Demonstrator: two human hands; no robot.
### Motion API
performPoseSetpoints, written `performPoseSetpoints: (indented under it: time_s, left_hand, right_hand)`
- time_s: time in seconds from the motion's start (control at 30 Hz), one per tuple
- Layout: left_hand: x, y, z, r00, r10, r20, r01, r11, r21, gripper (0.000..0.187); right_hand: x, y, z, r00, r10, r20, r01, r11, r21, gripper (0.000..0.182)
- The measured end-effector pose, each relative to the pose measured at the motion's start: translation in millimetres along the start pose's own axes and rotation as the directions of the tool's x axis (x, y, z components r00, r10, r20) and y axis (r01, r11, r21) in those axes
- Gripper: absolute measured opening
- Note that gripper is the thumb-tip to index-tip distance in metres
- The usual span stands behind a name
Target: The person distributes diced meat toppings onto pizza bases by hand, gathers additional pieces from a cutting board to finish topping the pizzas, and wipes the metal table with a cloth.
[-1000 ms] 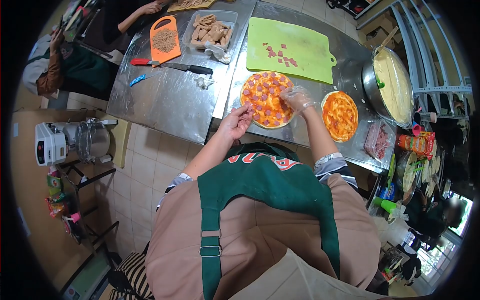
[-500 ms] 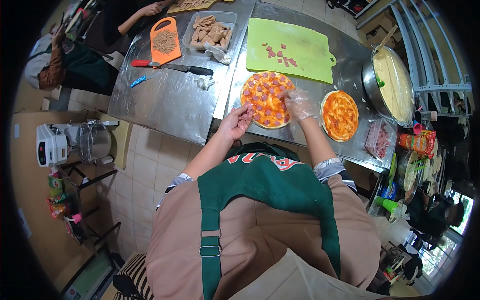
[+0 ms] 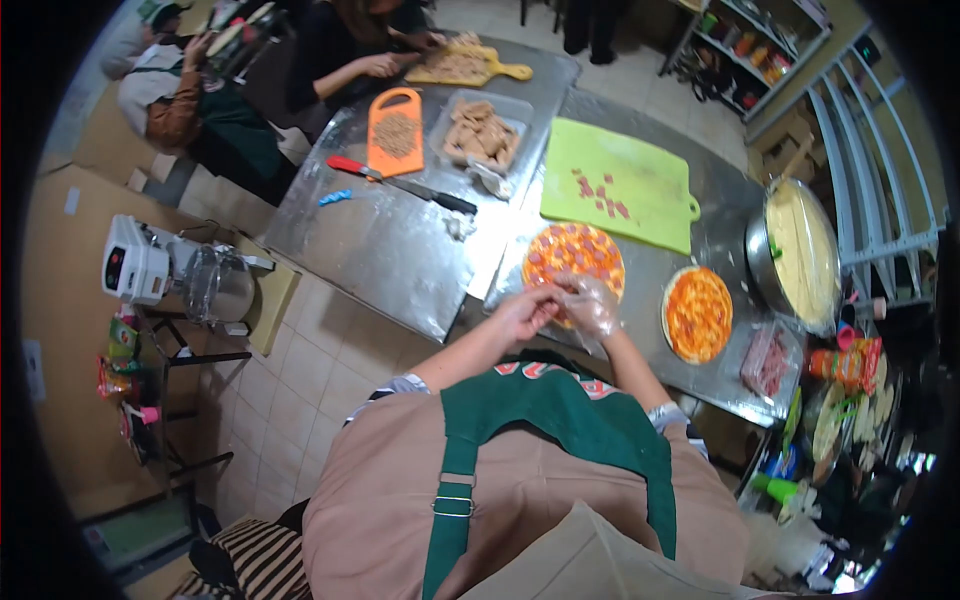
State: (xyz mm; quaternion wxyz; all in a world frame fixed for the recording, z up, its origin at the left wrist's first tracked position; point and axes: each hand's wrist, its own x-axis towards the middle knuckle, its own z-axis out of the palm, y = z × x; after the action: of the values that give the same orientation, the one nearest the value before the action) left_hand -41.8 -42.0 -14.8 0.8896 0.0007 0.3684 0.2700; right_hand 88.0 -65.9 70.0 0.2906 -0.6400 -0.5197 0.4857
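Observation:
A pizza base topped with red sauce and squares of ham (image 3: pixel 572 250) lies on the metal table in front of me. Over its near edge my two hands come together. My bare left hand (image 3: pixel 525 314) has its fingers curled closed; whatever they hold is hidden. My right hand (image 3: pixel 592 306), in a clear plastic glove, pinches at the left fingertips, and I cannot make out what is between its fingers. To the right lies a second pizza base (image 3: pixel 697 315) with sauce only. Beyond the first pizza, ham squares (image 3: pixel 602 196) are scattered on a green cutting board (image 3: pixel 655 165).
A bowl of dough under plastic (image 3: pixel 800 250) and a tub of ham (image 3: pixel 768 362) stand at the right. Leftward are a knife (image 3: pixel 440 195), an orange board (image 3: pixel 396 100) and a tub of brown pieces (image 3: pixel 485 130). A co-worker's hand (image 3: pixel 378 66) is by a yellow board (image 3: pixel 485 67).
My hands, apart at either side of the first pizza before, have met over its near edge. The view has shifted, so the table sits lower and more of the far side shows.

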Motion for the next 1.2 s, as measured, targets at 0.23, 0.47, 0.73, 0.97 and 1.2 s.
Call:
performPoseSetpoints:
  time_s: [0.23,0.47,0.73,0.97,1.2]
  left_hand:
    - [-8,5,9,1.0,0.01,0.012,-0.009,0.997,-0.07,0.012]
    - [-7,5,7,1.0,0.027,0.005,-0.027,0.999,-0.029,0.011]
    - [-8,-1,9,0.999,0.039,-0.018,-0.038,0.998,0.052,0.011]
    - [-7,1,7,0.999,0.03,0.04,-0.03,0.999,-0.017,0.015]
    - [-10,7,3,0.998,0.041,0.05,-0.035,0.993,-0.111,0.039]
  right_hand:
    - [16,38,2,0.987,-0.156,-0.048,0.162,0.964,0.211,0.02]
    - [23,53,8,0.987,-0.136,-0.084,0.14,0.99,0.036,0.014]
    - [0,22,3,1.0,-0.018,0.02,0.013,0.973,0.228,0.021]
    - [1,20,0,0.997,0.059,0.051,-0.073,0.934,0.348,0.025]
    - [3,27,-13,0.96,0.227,0.162,-0.276,0.692,0.667,0.024]
